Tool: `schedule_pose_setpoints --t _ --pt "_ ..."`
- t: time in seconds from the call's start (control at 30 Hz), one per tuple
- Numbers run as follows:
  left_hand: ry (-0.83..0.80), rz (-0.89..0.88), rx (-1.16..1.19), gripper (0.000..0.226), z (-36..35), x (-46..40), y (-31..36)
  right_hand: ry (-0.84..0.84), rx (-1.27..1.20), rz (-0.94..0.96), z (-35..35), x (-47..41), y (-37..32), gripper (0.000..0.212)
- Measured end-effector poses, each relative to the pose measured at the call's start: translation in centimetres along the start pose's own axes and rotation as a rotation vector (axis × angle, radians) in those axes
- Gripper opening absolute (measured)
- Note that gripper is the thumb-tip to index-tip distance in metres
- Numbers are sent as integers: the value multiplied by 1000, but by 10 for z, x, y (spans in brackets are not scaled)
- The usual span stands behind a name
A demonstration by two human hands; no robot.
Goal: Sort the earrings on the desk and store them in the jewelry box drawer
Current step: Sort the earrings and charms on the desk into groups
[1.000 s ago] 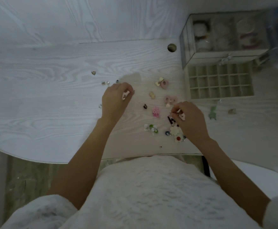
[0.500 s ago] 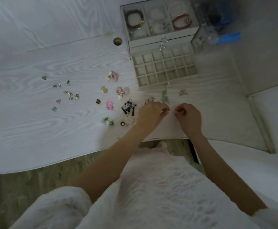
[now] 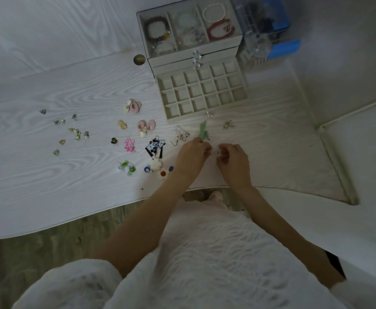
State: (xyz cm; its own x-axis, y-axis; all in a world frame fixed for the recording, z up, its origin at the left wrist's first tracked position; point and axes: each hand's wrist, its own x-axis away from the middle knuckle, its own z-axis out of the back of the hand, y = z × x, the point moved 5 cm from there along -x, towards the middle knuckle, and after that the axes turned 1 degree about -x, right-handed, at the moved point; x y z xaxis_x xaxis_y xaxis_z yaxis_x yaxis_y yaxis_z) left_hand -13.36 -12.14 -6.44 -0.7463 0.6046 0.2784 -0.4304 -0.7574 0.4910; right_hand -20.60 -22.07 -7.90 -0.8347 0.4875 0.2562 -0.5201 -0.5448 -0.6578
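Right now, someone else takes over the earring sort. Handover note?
Left hand and right hand: fingers curled, meeting over a small pale earring near the desk's front edge; exact grip too small to tell.
Drawer of the jewelry box is pulled open; its visible compartments look empty.
Done: nothing stored yet, it seems.
Left: the earrings scattered on the desk, including the green one and the pink flower, need sorting into the drawer.

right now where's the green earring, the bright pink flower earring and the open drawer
green earring (image 3: 204, 131), head view, on its pale green body near the drawer's front.
bright pink flower earring (image 3: 129, 144), head view, centre of the flower.
open drawer (image 3: 168, 114), head view, on its front left rim.
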Motion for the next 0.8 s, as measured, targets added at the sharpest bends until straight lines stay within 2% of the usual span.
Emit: schedule_pose_setpoints --t 0.27,0.47,0.57,0.7,0.8 --pt "-29 41 -67 23 1 1 -7 -64 -37 -34 -15 3 -16 30" --pt "2 16 41 25 30 12 -17 -61 63 35 -5 10 -29 31" --pt "123 -58 68 23 65 36 -27 -90 150 200 0 14 -51 26" --pt "422 -140 -16 19 122 85 -73 -194 230 456 -20 10 -114 24" --pt "595 -69 -51 14 149 114 -125 -249 266 636 -48 3 -166 23"
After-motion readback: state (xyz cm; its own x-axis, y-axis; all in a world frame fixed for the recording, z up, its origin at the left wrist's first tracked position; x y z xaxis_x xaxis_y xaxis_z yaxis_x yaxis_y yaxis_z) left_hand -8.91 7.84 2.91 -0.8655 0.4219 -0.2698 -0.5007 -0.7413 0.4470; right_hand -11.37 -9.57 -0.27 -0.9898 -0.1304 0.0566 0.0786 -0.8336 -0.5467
